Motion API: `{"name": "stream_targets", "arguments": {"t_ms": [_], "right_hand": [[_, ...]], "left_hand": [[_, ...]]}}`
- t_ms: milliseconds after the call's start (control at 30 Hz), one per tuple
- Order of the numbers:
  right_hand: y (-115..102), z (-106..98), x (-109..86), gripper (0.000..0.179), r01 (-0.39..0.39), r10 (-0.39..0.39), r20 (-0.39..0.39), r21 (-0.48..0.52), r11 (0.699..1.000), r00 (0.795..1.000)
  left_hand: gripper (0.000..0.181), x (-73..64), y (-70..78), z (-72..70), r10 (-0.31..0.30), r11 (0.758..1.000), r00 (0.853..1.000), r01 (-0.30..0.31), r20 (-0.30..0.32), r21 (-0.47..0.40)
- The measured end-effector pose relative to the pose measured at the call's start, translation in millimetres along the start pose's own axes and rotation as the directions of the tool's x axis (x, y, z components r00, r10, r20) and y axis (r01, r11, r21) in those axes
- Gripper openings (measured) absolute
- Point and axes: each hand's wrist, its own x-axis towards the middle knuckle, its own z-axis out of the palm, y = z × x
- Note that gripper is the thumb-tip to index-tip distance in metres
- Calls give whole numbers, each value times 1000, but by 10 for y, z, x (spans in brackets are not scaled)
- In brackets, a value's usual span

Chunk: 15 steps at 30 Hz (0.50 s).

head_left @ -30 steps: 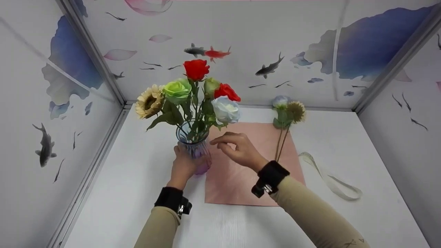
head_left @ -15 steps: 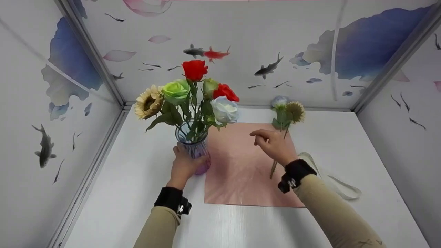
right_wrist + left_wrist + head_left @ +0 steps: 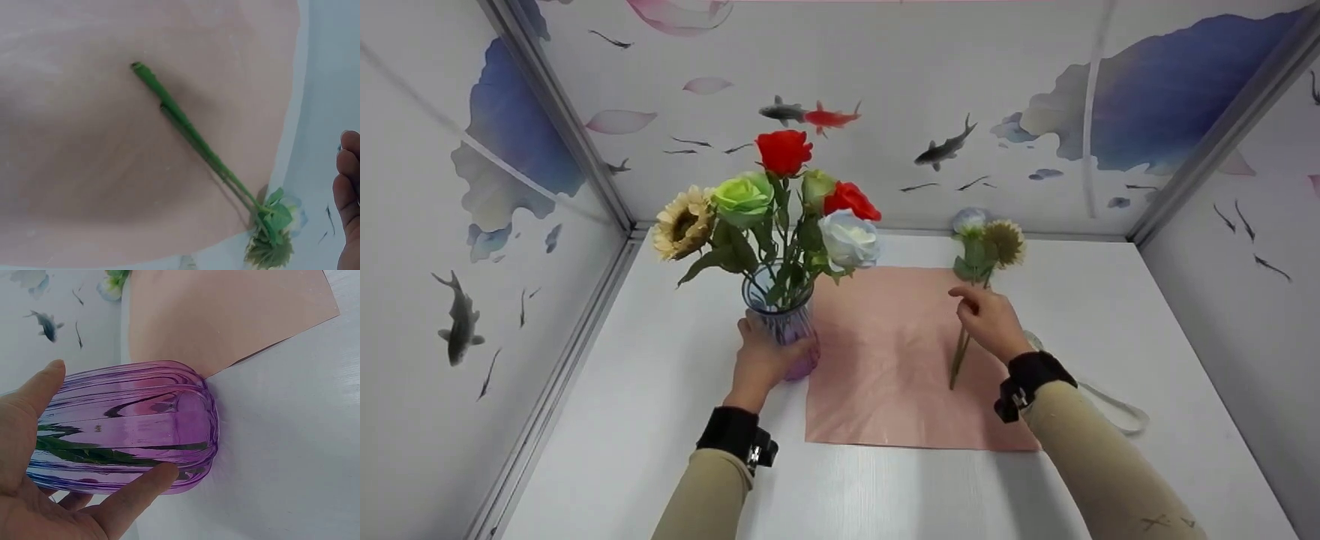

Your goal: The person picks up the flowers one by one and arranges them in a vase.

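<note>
In the head view my left hand [image 3: 759,361] grips a ribbed glass vase [image 3: 140,422], blue at the rim and purple at the base. The vase stands on the table and holds several artificial flowers: a red rose [image 3: 784,153] on top, a green rose [image 3: 743,199], a pale blue-white rose [image 3: 849,238] and a sunflower [image 3: 684,223]. My right hand [image 3: 990,319], fingers loosely bent and holding nothing, hovers over the stems [image 3: 191,132] of two loose flowers. Those are another sunflower [image 3: 1004,243] and a pale blue flower [image 3: 971,220], lying partly on pink paper.
The pink sheet of paper [image 3: 877,375] lies flat to the right of the vase. A looped whitish ribbon [image 3: 1125,420] lies further right, partly hidden by my right arm. White panels printed with fish enclose the table [image 3: 607,420] at the back and sides.
My right hand has moved from beside the vase rightward to above the loose flower stems. The left hand stays on the vase, which has not moved.
</note>
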Motion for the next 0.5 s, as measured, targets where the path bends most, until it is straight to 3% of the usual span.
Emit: {"name": "stream_targets", "arguments": {"t_ms": [267, 500], "right_hand": [[292, -53, -98, 35, -63, 67, 55, -71, 995, 996], [437, -62, -142, 44, -137, 148, 126, -92, 986, 981]], "left_hand": [[120, -8, -25, 5, 29, 1000, 1000, -29, -6, -2], [120, 2, -30, 16, 38, 999, 999, -38, -15, -1]]}}
